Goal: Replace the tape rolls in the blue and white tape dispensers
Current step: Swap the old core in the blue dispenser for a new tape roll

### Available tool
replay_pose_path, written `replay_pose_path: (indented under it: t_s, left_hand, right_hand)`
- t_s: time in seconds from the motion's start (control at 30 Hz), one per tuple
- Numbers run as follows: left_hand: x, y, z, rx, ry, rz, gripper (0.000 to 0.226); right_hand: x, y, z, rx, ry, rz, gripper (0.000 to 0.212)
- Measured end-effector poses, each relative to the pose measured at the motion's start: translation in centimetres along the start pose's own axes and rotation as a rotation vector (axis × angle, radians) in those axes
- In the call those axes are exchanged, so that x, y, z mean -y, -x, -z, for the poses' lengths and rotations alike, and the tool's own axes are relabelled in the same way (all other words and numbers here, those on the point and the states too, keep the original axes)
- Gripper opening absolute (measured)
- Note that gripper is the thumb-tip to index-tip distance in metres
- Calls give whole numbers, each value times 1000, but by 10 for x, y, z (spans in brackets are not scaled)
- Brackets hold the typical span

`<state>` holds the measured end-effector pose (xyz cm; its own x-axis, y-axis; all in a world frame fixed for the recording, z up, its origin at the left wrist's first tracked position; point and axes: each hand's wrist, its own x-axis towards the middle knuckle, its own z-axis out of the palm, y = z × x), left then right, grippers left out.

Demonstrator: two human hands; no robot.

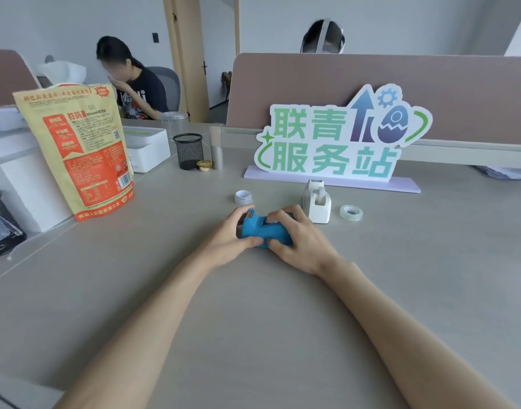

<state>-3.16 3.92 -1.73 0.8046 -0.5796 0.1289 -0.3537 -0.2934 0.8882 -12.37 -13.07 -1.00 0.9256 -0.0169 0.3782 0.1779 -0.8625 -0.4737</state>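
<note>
The blue tape dispenser (260,229) lies on the grey desk, gripped from both sides. My left hand (225,239) wraps its cutter end and my right hand (297,237) covers its rear, fingers curled over the top slot. Whether a roll sits inside is hidden by my fingers. Just behind my right hand the white tape dispenser (317,202) stands upright. A clear tape roll (351,213) lies flat to the right of it. A second roll (243,197), whitish, rests on the desk beyond my left hand.
A green-lettered sign on a lilac base (336,143) stands behind the dispensers. At left are an orange and yellow bag (82,149), white boxes (148,149), a black mesh cup (188,150) and a small yellow pot (204,165). Two people sit beyond the brown partition (430,93).
</note>
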Motion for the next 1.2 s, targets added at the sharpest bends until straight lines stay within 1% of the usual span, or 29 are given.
replay_pose_path:
  t_s: [0.1, 0.2, 0.33, 0.43, 0.53, 0.63, 0.7, 0.83, 0.9, 1.0, 1.07, 1.13, 1.2]
  left_hand:
    - [2, -1, 0, 1, -12, -28, 65]
    - [2, -1, 1, 2, -18, -36, 65]
    - [2, -1, 0, -1, -24, -33, 63]
    - [5, -4, 0, 3, -32, -41, 60]
    - [6, -5, 0, -6, -37, -43, 65]
    - [5, -4, -1, -4, -45, -47, 66]
    - [4, -3, -1, -7, -60, -51, 65]
    - [2, -3, -1, -14, -75, -59, 65]
    - [3, -2, -2, -18, -96, -61, 65]
    - [3, 0, -2, -34, -117, -69, 64]
    - [2, -2, -2, -42, -112, -72, 61]
    - [1, -5, -4, -47, -129, -74, 57]
    - [0, -11, -7, -70, -158, -75, 58]
  right_hand:
    - [-3, -1, 0, 2, 25, 26, 34]
    - [-4, 1, 0, -43, 24, 55, 34]
    - [-3, 6, 3, -162, -72, 56, 19]
    - [-6, 5, 5, -268, -149, -8, 15]
    - [-7, 3, 6, -282, -235, -93, 18]
    - [-4, 3, 10, -282, -361, -163, 16]
    - [-3, 2, 12, -283, -432, -182, 13]
    - [-1, 2, 11, -324, -481, -170, 9]
    - [3, 2, 11, -401, -548, -170, 9]
    - [7, 2, 12, -565, -678, -199, 10]
    - [9, 6, 15, -618, -700, -200, 12]
    - [9, 14, 15, -595, -650, -196, 12]
    - [9, 23, 14, -507, -575, -185, 6]
